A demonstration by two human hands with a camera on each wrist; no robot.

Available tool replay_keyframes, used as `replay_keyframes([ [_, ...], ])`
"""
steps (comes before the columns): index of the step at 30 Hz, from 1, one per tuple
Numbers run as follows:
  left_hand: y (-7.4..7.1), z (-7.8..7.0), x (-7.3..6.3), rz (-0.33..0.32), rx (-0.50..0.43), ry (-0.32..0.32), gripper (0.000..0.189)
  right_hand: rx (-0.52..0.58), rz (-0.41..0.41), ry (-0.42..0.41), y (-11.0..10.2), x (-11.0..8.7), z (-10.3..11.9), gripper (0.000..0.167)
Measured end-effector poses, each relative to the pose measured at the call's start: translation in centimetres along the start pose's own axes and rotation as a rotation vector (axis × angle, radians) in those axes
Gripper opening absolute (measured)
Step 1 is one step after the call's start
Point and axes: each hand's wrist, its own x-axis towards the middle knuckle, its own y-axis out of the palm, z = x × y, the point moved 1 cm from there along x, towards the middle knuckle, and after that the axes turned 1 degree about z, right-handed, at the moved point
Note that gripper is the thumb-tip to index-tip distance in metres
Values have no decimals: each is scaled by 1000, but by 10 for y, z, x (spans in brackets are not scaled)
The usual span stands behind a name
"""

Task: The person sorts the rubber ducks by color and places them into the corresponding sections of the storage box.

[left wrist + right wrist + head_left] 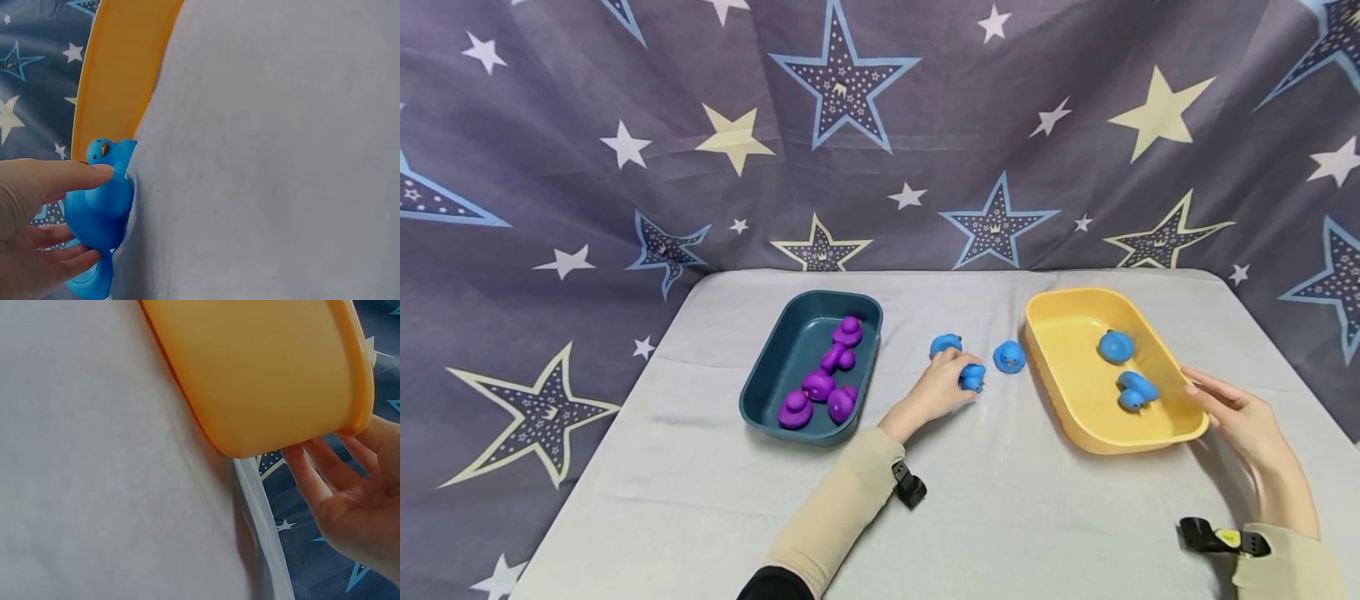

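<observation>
My left hand pinches a blue toy duck at the middle of the table. In the left wrist view the thumb lies across the front of the blue duck, fingers on its far side. Another blue duck sits just behind this hand, and one more blue duck stands between it and the yellow tray. Two blue ducks lie in that tray, one tipped over. My right hand touches the tray's right side with fairly straight fingers at its outer wall.
A dark green tray holding several purple ducks stands left of my left hand. The table has a pale cloth. Behind it hangs a grey curtain patterned with stars. Both wrists wear black straps.
</observation>
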Motion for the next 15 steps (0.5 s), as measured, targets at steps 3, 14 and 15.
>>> replay_keyframes([
  [3, 1, 0, 1, 1, -3, -2, 43, -6, -3, 5, 0, 0, 0, 35],
  [14, 3, 2, 1, -10, -15, -6, 43, -78, -10, 9, -2, 2, -3, 40],
  [15, 3, 2, 2, -13, -16, -5, 43, -79, -10, 8, -2, 2, -3, 39],
])
